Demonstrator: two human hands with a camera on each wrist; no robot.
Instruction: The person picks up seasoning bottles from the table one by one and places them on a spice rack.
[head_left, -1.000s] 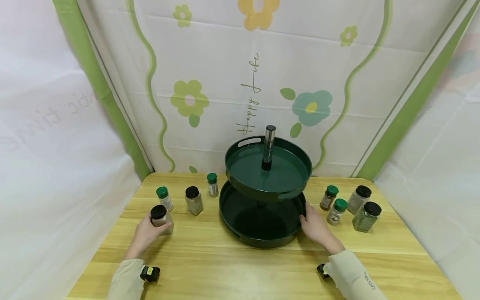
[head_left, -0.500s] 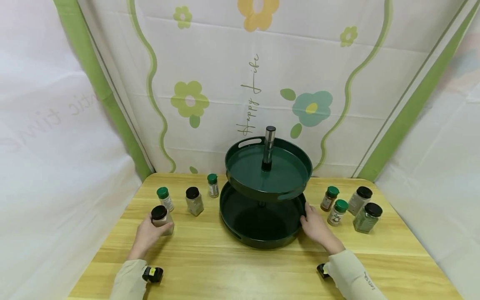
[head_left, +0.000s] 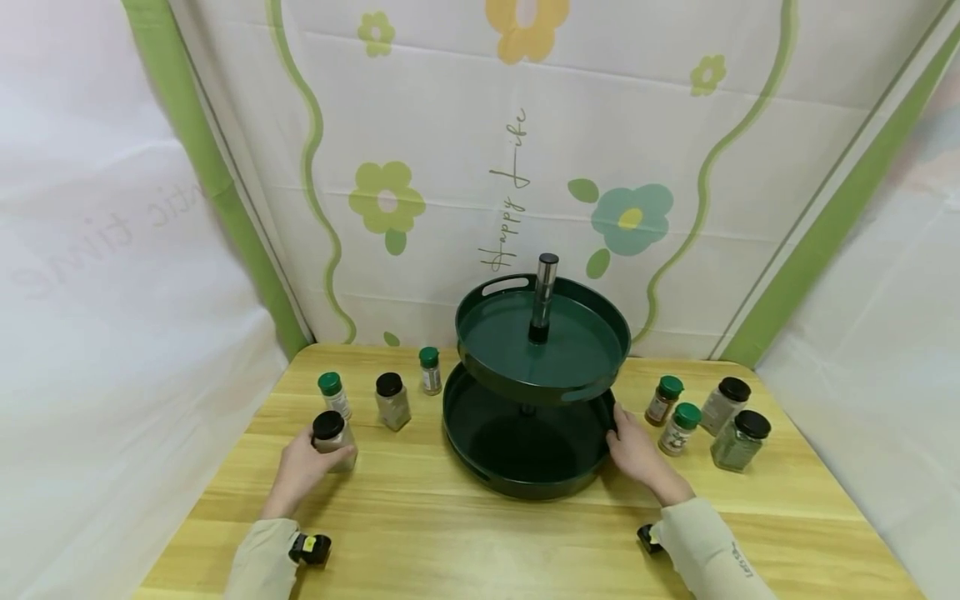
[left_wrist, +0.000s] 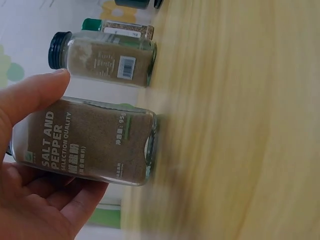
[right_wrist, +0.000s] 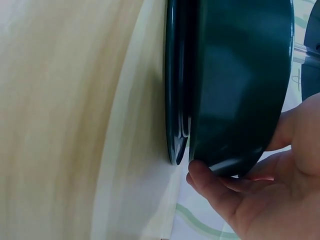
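Note:
My left hand [head_left: 303,467] holds a glass seasoning jar [left_wrist: 95,142] with a black lid, labelled salt and pepper. Thumb and fingers wrap its sides. Whether its base touches the table I cannot tell. On the right, my right hand [head_left: 639,448] grips the rim of the lower tier of a dark green two-tier round tray [head_left: 498,467]. In the right wrist view the thumb is over the rim, with fingertips at the underside of the tray wall [right_wrist: 240,90]. A short metal post [head_left: 545,287] rises from the upper tier [head_left: 517,342]. Both tiers hold nothing.
Left of the tray stand another black-lidded jar [head_left: 393,404] and two green-lidded shakers, one near [head_left: 334,396] and one farther back [head_left: 431,373]. Several more jars [head_left: 738,442] and shakers [head_left: 679,431] stand right of the tray. A patterned curtain [head_left: 442,167] hangs behind the wooden table [head_left: 420,550].
The head view has shifted a little. My left hand and its jar have moved slightly right compared with the shaker behind. My right hand stays at the lower tier's rim.

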